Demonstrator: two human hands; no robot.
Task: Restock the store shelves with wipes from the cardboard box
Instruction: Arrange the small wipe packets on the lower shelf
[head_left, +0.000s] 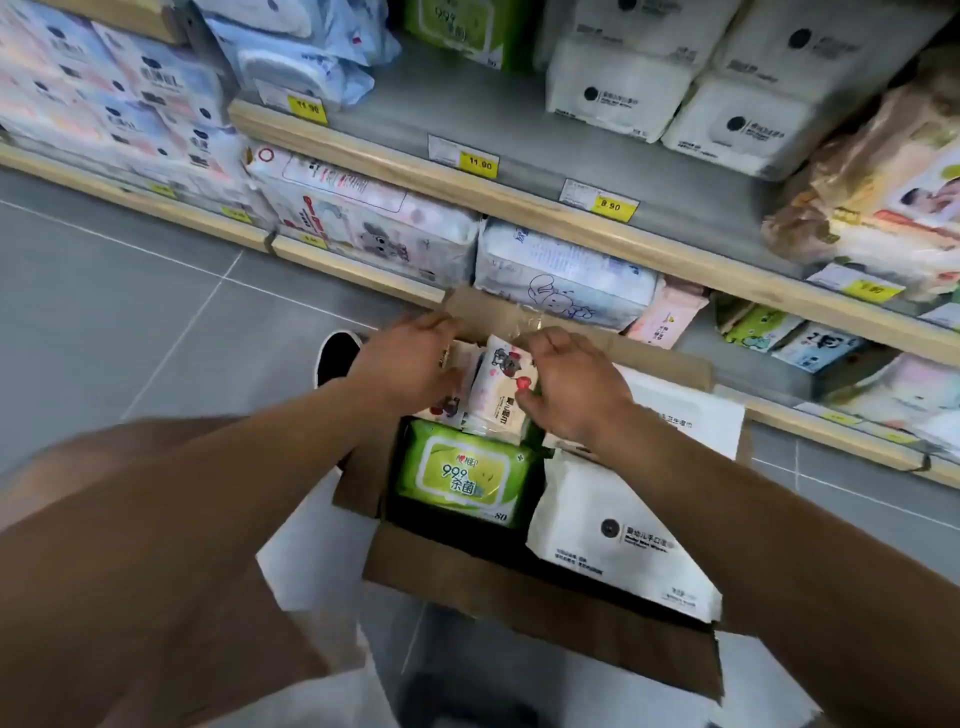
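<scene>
An open cardboard box (540, 613) sits on the floor below me, in front of the shelves. Inside lie a green wipes pack (462, 475), a large white wipes pack (618, 535) and a bundle of small pink-and-white wipes packs (501, 392) at the far end. My left hand (405, 364) and my right hand (566, 384) both reach into the box. Each grips one side of the small pink-and-white bundle, fingers curled round its top edge.
Wood-edged shelves (519, 200) run across the view, with yellow price tags (480, 163) and stacked wipes packs. A bare grey stretch of the middle shelf (519, 130) lies between packs. A dark shoe (337, 356) stands left of the box on the grey tile floor.
</scene>
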